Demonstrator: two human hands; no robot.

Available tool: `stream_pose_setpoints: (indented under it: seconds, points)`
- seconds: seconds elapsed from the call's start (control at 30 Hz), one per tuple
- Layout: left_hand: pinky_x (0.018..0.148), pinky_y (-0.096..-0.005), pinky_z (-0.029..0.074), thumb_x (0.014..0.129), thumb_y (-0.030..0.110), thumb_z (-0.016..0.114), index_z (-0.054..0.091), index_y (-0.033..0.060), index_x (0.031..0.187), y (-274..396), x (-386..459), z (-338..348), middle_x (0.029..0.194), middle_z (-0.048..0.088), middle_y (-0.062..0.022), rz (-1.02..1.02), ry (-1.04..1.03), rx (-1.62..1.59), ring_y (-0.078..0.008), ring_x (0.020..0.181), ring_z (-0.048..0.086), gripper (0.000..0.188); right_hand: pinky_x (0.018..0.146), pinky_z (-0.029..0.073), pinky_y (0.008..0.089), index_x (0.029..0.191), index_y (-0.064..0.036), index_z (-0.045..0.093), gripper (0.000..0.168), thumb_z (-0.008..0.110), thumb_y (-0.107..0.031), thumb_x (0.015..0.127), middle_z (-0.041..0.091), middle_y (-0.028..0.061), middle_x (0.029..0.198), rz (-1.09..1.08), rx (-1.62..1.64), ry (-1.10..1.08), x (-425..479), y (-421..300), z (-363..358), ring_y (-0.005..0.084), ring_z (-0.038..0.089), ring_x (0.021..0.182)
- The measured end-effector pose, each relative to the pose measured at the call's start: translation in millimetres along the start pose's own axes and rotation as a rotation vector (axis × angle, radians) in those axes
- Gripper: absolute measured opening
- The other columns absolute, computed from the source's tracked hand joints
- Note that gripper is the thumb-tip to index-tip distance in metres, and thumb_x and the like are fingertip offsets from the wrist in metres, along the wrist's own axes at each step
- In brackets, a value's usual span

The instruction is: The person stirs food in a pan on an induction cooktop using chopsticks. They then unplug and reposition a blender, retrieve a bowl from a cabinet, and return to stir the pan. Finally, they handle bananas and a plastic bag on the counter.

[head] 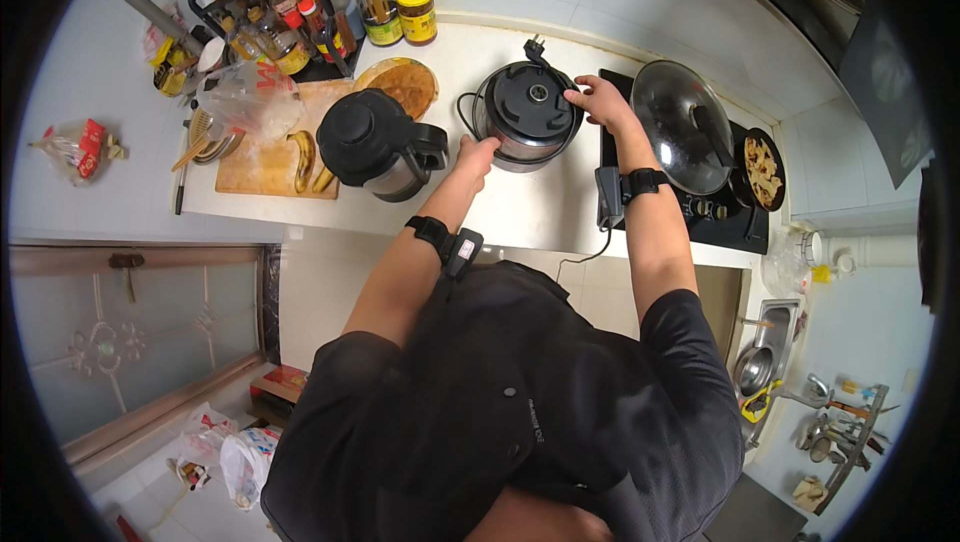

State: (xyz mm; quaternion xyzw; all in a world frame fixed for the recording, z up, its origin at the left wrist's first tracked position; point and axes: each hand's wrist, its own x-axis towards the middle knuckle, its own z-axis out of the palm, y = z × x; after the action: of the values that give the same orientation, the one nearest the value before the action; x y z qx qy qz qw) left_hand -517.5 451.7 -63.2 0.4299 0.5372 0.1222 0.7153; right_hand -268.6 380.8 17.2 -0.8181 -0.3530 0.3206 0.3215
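Observation:
A round black and silver electric appliance stands upright in front of me on the white countertop. Its black top has a round metal piece in the middle. A black power plug sticks up at its back edge, and a wire loop juts out on the left. My left hand grips its lower left side, thumb against the silver band. On the opposite side, my right hand has its thumb and fingers at the rim. Some fingers of both hands are hidden. Left of it is a black-lidded jug with a handle.
A wooden cutting board holds bananas and a plastic bag. A brown round plate, jars and a bottle rack stand behind. On the right, a glass-lidded pan and a food-filled pan sit by the black cooktop.

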Motion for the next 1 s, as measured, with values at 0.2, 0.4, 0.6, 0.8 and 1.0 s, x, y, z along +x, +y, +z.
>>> stream_pose_setpoints:
  seconds: [0.2,0.4,0.6,0.8,1.0]
  points:
    - [0.109,-0.0445,0.024,0.076,0.028,0.07,-0.005,0.0023,0.147,-4.9,-1.8,-6.7,0.151,0.017,-0.0208,0.0,-0.104,-0.257,-0.0368,0.137,0.022,0.106,0.096,0.04,0.0469,0.138,-0.007,0.04,0.077,0.074,-0.041,0.078,0.052,0.0174,0.129,0.131,0.179,-0.149,-3.0,-7.4,-5.7,0.0295,0.049,0.118]
    - [0.114,-0.0422,0.016,0.077,0.028,0.063,-0.009,0.0019,0.147,14.6,-26.2,-1.1,0.153,0.009,-0.0233,0.109,-0.091,-0.165,-0.0351,0.142,0.011,0.104,0.105,0.028,0.0519,0.142,-0.005,0.032,0.085,0.072,-0.046,0.079,0.042,0.017,0.139,0.137,0.222,-0.216,-9.2,-8.1,-9.1,0.0313,0.038,0.13]
    - [0.114,-0.0401,0.021,0.082,0.018,0.052,0.01,-0.003,0.146,35.0,-28.8,15.6,0.15,0.012,-0.0278,0.463,0.197,0.284,-0.0391,0.139,0.018,0.079,0.086,0.047,0.0346,0.134,0.006,0.041,0.076,0.074,-0.036,0.08,0.053,0.0239,0.126,-0.006,0.207,-0.054,-15.7,-4.7,-7.3,0.0292,0.055,0.11]
    - [0.108,-0.0426,0.031,0.081,0.012,0.052,0.04,0.0014,0.135,69.4,-34.8,23.4,0.14,0.031,-0.0298,0.986,0.279,0.818,-0.0432,0.13,0.033,0.056,0.07,0.047,0.0282,0.122,0.004,0.054,0.053,0.07,-0.029,0.084,0.063,0.0145,0.103,-0.175,0.057,0.055,-40.4,20.1,2.0,0.0163,0.058,0.085]
    - [0.099,-0.0448,0.041,0.083,0.018,0.054,0.049,0.0012,0.127,114.0,-23.1,40.6,0.137,0.037,-0.0311,0.857,-0.03,1.201,-0.0451,0.117,0.048,0.047,0.056,0.049,0.0318,0.075,0.003,0.067,0.053,0.066,-0.05,0.078,0.063,0.0116,0.06,-0.039,-0.258,0.075,-71.0,-3.7,34.6,0.0205,0.063,0.057]
